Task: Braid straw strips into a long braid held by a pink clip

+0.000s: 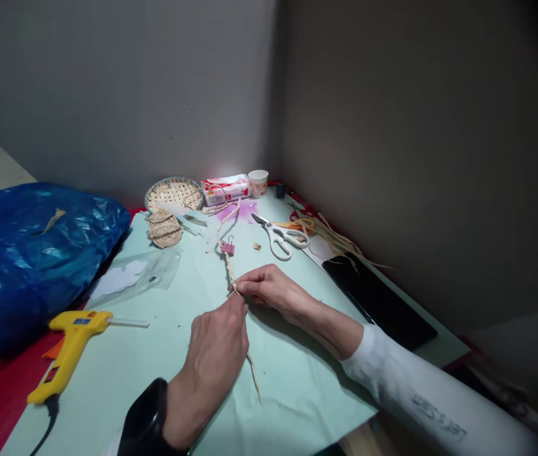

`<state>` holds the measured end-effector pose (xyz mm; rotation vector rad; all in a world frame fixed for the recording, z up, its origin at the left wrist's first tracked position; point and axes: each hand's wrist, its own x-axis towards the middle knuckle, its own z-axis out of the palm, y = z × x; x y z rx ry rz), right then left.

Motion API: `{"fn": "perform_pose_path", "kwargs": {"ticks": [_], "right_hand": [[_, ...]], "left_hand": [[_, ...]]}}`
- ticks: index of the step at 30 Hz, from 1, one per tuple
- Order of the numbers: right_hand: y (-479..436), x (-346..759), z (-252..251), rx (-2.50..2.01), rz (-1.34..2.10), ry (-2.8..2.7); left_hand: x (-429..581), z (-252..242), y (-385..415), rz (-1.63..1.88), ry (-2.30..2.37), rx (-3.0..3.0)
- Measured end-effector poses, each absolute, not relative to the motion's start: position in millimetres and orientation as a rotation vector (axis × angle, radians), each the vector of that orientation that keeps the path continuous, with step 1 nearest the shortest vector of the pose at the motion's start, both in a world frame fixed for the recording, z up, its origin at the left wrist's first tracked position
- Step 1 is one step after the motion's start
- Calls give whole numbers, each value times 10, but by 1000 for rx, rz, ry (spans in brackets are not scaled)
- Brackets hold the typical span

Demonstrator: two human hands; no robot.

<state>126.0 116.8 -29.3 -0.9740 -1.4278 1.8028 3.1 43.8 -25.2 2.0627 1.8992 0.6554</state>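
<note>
My left hand and my right hand meet over a pale green sheet, both pinched on a thin braided straw cord. The cord runs away from my fingers toward the far side, where a pink binder clip is clamped on it. Loose straw ends trail back under my left hand toward me. My left wrist wears a black band, and my right arm is in a white sleeve.
A yellow glue gun lies at the left beside a blue plastic bag. White-handled scissors, a woven basket, straw discs, a tissue pack, a paper cup and a black phone sit further back and right, near the walls.
</note>
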Motion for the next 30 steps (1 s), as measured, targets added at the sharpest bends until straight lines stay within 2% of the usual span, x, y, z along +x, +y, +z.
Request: {"fn": "perform_pose_path", "kwargs": {"ticks": [5, 9, 13, 16, 30], "right_hand": [[1147, 1261, -264, -992, 1862, -1324], [1133, 1276, -259, -1048, 1742, -1412], [1123, 1270, -290, -1043, 1644, -1502], [1129, 1265, -325, -1025, 1619, -1587], [1002, 1329, -229, -1316, 1066, -2123]], "left_hand": [[-11, -173, 453, 657, 1890, 2150], [-158, -111, 608, 919, 1927, 1796], [-241, -152, 749, 889, 1417, 1173], [-233, -200, 774, 863, 1250, 1025], [-226, -250, 809, 822, 1465, 919]]}}
